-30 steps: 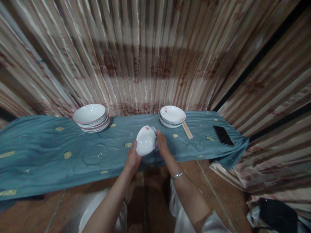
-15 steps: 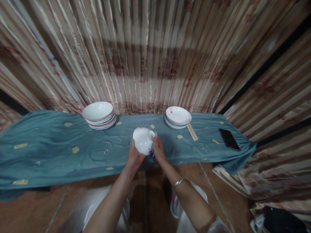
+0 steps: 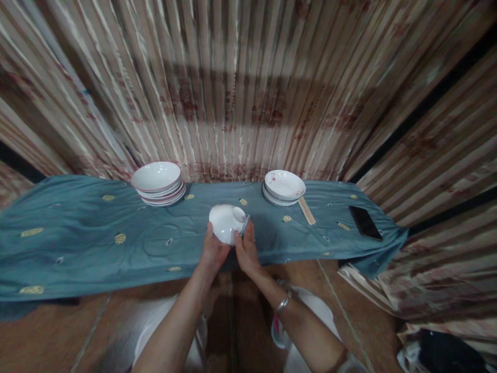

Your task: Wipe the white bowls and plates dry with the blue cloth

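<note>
The left hand (image 3: 213,252) is half curled, its thumb and palm clasping the left side of one white bowl (image 3: 222,224); the right hand (image 3: 246,251) is bent round the bowl's right side, thumb laid on the outer wall and fingers pinching one pale blue cloth (image 3: 245,223) against it; the bowl is held up tilted between them, over the near middle of the table, foot ring turned to the far right; the hands hide part of its near wall, and the right hand covers most of the cloth.

One silvery bracelet (image 3: 282,304) rings the right forearm; beneath the bowl spreads a blue-green tablecloth (image 3: 147,235) with yellow and small pale motifs, creased in places.

Beyond the hands stand two stacks, well apart, both near the far edge; to the left, a stack of white dishes (image 3: 157,178) with red rims; to the right, a stack of plates (image 3: 285,185), the top one flowered; the lower pieces overlap too closely to count in either.

Just right of the plates lies one bundle of chopsticks (image 3: 306,211), its far ends hidden by the stack, its sticks too small to count; farther right rests one black phone (image 3: 365,223); a striped curtain (image 3: 240,93) hangs behind everything.
</note>
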### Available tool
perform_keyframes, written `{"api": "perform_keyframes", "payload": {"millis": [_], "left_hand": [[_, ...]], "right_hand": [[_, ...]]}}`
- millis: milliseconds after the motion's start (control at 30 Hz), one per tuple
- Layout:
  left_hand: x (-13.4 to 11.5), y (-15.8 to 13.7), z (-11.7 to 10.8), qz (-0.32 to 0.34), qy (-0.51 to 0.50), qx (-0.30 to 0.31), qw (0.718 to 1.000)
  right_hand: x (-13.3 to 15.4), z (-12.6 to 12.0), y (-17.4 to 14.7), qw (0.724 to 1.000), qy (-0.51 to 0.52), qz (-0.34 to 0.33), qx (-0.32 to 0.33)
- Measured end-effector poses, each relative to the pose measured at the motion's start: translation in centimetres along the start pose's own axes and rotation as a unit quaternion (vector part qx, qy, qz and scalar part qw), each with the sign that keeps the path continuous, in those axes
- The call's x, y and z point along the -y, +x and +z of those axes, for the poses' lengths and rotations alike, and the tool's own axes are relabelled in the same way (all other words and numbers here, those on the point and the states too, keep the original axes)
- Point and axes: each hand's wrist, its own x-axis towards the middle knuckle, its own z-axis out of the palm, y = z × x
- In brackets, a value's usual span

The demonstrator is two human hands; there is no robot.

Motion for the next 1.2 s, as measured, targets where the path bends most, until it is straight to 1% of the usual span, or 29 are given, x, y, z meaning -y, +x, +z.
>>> {"api": "perform_keyframes", "payload": {"millis": [100,267,400,500,667,767,833,933,1200], "left_hand": [[0.0,-0.1,0.4,0.002,0.005,-0.016,1.000],[-0.1,-0.7,1.2,0.015,0.031,-0.032,0.999],[-0.1,-1.0,1.4,0.018,0.037,-0.031,0.999],[-0.1,-0.9,1.4,0.020,0.035,-0.022,0.999],[0.0,-0.6,1.1,0.018,0.035,-0.028,0.999],[0.1,-0.3,0.9,0.021,0.037,-0.024,0.999],[0.1,-0.2,0.7,0.021,0.040,-0.016,0.999],[0.0,-0.1,0.5,0.017,0.050,-0.019,0.998],[-0.1,-0.7,1.1,0.010,0.085,-0.029,0.996]], "right_hand": [[0.2,0.0,-0.5,1.000,-0.018,0.002,0.012],[0.1,0.0,-1.4,0.998,-0.042,-0.027,0.033],[-0.1,0.0,-1.6,0.997,-0.052,-0.039,0.038],[-0.3,0.1,-1.7,0.996,-0.061,-0.061,0.033],[-0.5,0.2,-2.2,0.990,-0.091,-0.104,0.018],[-0.3,0.2,-2.6,0.983,-0.125,-0.133,0.013],[-0.1,0.0,-2.9,0.975,-0.148,-0.164,0.013],[0.4,-0.4,-3.1,0.963,-0.169,-0.209,0.029],[1.3,-1.3,-2.6,0.937,-0.217,-0.269,0.061]]}}
